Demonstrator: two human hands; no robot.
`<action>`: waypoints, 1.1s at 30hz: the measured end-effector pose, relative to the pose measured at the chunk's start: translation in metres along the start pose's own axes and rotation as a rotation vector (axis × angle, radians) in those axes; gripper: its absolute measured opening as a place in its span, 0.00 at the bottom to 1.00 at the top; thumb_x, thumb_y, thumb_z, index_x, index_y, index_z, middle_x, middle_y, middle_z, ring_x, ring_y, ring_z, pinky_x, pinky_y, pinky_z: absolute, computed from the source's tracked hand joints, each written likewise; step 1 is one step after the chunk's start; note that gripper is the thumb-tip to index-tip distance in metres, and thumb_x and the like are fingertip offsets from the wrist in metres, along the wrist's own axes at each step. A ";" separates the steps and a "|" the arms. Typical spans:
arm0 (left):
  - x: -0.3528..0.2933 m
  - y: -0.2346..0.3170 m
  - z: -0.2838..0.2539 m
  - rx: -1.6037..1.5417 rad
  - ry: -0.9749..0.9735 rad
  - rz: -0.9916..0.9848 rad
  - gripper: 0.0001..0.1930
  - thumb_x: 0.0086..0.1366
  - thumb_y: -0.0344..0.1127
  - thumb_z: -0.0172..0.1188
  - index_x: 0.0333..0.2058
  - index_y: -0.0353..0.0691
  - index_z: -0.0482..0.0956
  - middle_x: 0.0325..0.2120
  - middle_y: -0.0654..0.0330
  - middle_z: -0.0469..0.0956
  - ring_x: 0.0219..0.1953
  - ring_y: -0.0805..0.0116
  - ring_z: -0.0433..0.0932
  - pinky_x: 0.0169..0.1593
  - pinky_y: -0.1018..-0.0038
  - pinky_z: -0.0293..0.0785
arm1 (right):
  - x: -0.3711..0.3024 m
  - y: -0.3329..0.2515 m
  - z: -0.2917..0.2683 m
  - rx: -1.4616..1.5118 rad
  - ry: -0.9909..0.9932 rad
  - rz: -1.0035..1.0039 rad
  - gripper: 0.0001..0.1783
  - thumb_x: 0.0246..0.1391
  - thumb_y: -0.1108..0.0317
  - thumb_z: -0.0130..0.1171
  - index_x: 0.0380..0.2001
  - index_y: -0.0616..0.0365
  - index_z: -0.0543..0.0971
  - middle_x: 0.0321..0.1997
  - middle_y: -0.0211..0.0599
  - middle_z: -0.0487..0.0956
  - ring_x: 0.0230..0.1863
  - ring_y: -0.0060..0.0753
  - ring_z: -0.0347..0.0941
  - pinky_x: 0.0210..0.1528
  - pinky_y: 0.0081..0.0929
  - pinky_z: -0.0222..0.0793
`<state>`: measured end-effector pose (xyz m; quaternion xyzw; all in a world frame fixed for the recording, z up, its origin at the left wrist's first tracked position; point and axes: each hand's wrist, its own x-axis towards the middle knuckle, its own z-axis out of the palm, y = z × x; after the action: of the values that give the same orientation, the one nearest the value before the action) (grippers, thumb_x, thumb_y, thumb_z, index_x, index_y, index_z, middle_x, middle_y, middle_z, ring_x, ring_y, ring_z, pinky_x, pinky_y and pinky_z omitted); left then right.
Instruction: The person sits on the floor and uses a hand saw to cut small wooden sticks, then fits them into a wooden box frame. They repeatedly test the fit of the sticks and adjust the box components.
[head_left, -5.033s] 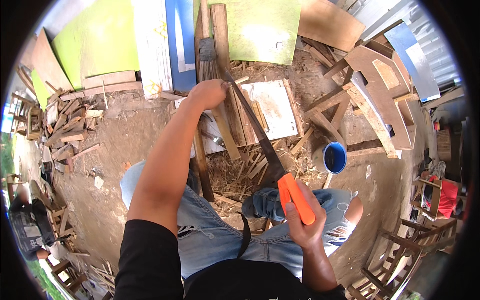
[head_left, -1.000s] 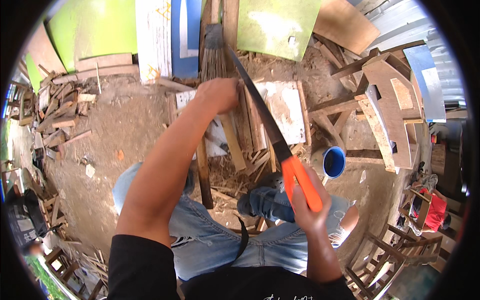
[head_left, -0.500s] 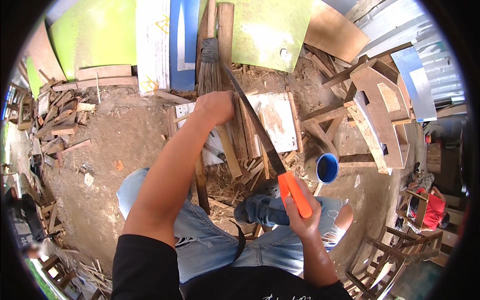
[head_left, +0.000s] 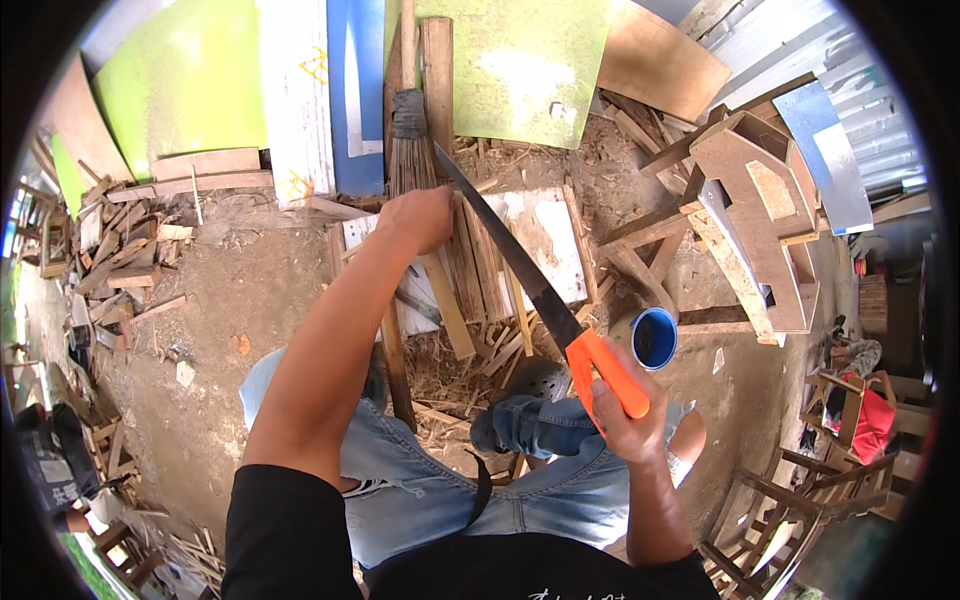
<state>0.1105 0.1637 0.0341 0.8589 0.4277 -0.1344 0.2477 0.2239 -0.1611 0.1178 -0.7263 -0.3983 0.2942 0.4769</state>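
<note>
My right hand [head_left: 628, 412] is wrapped round the orange handle of a handsaw [head_left: 505, 240]. Its long dark blade slants away to the far left, and the tip reaches beside the bristles of a broom [head_left: 411, 150]. My left hand [head_left: 418, 218] is closed at the far side of a low worn white wooden bench [head_left: 550, 235]. A light wooden strip [head_left: 448, 305] runs out from under that hand toward me, and the fingertips are mostly hidden. Close beside it, under the blade, lie rough brown boards [head_left: 468, 265]. I cannot tell whether the saw's teeth touch the wood.
A blue bucket [head_left: 654, 338] stands right of the bench. Beyond it is a wooden frame [head_left: 755, 190]. Scrap wood [head_left: 125, 250] is heaped at the left. Green panels [head_left: 520, 70] lean at the back. My jeans-clad legs straddle the bench's near side. A person in red [head_left: 872, 420] is at the far right.
The saw's handle has moved right and slightly away from me with my right hand, so the blade lies more slanted. My left hand keeps its place on the wood. The view has shifted slightly.
</note>
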 end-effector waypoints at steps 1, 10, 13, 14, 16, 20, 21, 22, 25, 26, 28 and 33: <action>-0.003 -0.001 0.001 -0.038 0.036 0.012 0.18 0.73 0.44 0.42 0.50 0.42 0.75 0.46 0.46 0.80 0.50 0.46 0.78 0.53 0.55 0.72 | -0.003 -0.002 -0.003 -0.061 -0.020 -0.075 0.24 0.58 0.74 0.60 0.57 0.71 0.73 0.49 0.48 0.81 0.47 0.31 0.79 0.51 0.25 0.73; -0.045 0.004 -0.033 -0.426 0.098 0.190 0.23 0.76 0.53 0.38 0.46 0.39 0.73 0.34 0.49 0.79 0.40 0.49 0.77 0.47 0.57 0.70 | -0.041 -0.013 0.000 0.082 0.287 -0.220 0.29 0.60 0.65 0.63 0.58 0.75 0.70 0.50 0.49 0.80 0.46 0.32 0.78 0.50 0.27 0.73; -0.086 0.017 -0.052 -0.555 0.072 0.265 0.24 0.76 0.54 0.40 0.50 0.39 0.72 0.37 0.50 0.79 0.43 0.55 0.78 0.49 0.61 0.71 | -0.041 -0.022 -0.006 0.103 0.339 -0.157 0.31 0.62 0.61 0.61 0.60 0.75 0.68 0.51 0.46 0.79 0.47 0.29 0.77 0.50 0.26 0.73; -0.102 0.020 -0.054 -0.578 0.055 0.257 0.24 0.76 0.54 0.41 0.50 0.38 0.73 0.37 0.50 0.79 0.43 0.58 0.78 0.49 0.63 0.71 | -0.042 -0.025 -0.007 0.159 0.335 -0.103 0.32 0.63 0.61 0.61 0.61 0.74 0.67 0.51 0.45 0.79 0.46 0.29 0.76 0.49 0.26 0.73; -0.127 0.022 -0.056 -0.652 0.077 0.294 0.21 0.75 0.52 0.46 0.47 0.38 0.73 0.33 0.56 0.78 0.38 0.67 0.75 0.44 0.68 0.70 | -0.044 -0.028 -0.006 0.141 0.358 -0.108 0.33 0.63 0.60 0.60 0.62 0.74 0.66 0.50 0.43 0.79 0.45 0.26 0.75 0.47 0.23 0.72; -0.153 0.018 -0.049 -0.751 0.065 0.350 0.14 0.76 0.45 0.47 0.45 0.40 0.72 0.25 0.69 0.67 0.29 0.79 0.64 0.35 0.78 0.64 | -0.054 -0.028 0.000 0.089 0.355 -0.167 0.33 0.63 0.58 0.60 0.62 0.73 0.66 0.50 0.42 0.78 0.44 0.24 0.74 0.46 0.21 0.72; -0.158 0.017 -0.045 -0.760 0.094 0.384 0.14 0.76 0.45 0.47 0.45 0.40 0.72 0.25 0.69 0.66 0.29 0.79 0.64 0.35 0.78 0.64 | -0.058 -0.028 0.001 0.096 0.340 -0.155 0.33 0.63 0.58 0.60 0.62 0.73 0.66 0.51 0.43 0.78 0.44 0.24 0.74 0.47 0.21 0.72; -0.161 0.016 -0.042 -0.768 0.107 0.391 0.14 0.76 0.45 0.47 0.44 0.40 0.72 0.24 0.69 0.66 0.28 0.79 0.64 0.35 0.77 0.64 | -0.060 -0.028 0.004 0.104 0.336 -0.163 0.33 0.63 0.58 0.60 0.62 0.74 0.66 0.50 0.42 0.78 0.44 0.24 0.74 0.47 0.21 0.72; -0.169 0.013 -0.036 -0.782 0.112 0.400 0.15 0.76 0.45 0.46 0.45 0.40 0.73 0.24 0.67 0.68 0.28 0.77 0.66 0.35 0.75 0.66 | -0.068 -0.027 0.011 0.068 0.331 -0.163 0.33 0.63 0.58 0.60 0.61 0.74 0.66 0.49 0.42 0.79 0.44 0.24 0.74 0.47 0.21 0.71; -0.171 0.012 -0.034 -0.782 0.112 0.408 0.15 0.76 0.45 0.46 0.46 0.40 0.73 0.25 0.67 0.69 0.28 0.76 0.66 0.35 0.75 0.66 | -0.070 -0.028 0.014 0.066 0.331 -0.168 0.33 0.63 0.59 0.60 0.61 0.74 0.66 0.49 0.41 0.79 0.43 0.24 0.74 0.46 0.21 0.71; -0.175 0.009 -0.033 -0.770 0.116 0.422 0.15 0.76 0.45 0.46 0.45 0.39 0.74 0.24 0.65 0.70 0.28 0.74 0.68 0.36 0.73 0.67 | -0.073 -0.029 0.019 0.095 0.326 -0.162 0.33 0.63 0.59 0.60 0.61 0.74 0.66 0.48 0.41 0.79 0.42 0.23 0.74 0.45 0.21 0.71; -0.171 0.002 -0.029 -0.704 0.097 0.352 0.16 0.76 0.43 0.44 0.42 0.39 0.76 0.24 0.64 0.72 0.28 0.73 0.69 0.35 0.72 0.67 | -0.080 -0.032 0.025 0.147 0.303 -0.147 0.32 0.63 0.60 0.60 0.61 0.74 0.66 0.46 0.40 0.79 0.38 0.21 0.74 0.42 0.20 0.72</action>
<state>0.0101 0.0639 0.1349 0.7870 0.3050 0.1059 0.5257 0.1535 -0.2108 0.1418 -0.6944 -0.3516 0.1741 0.6033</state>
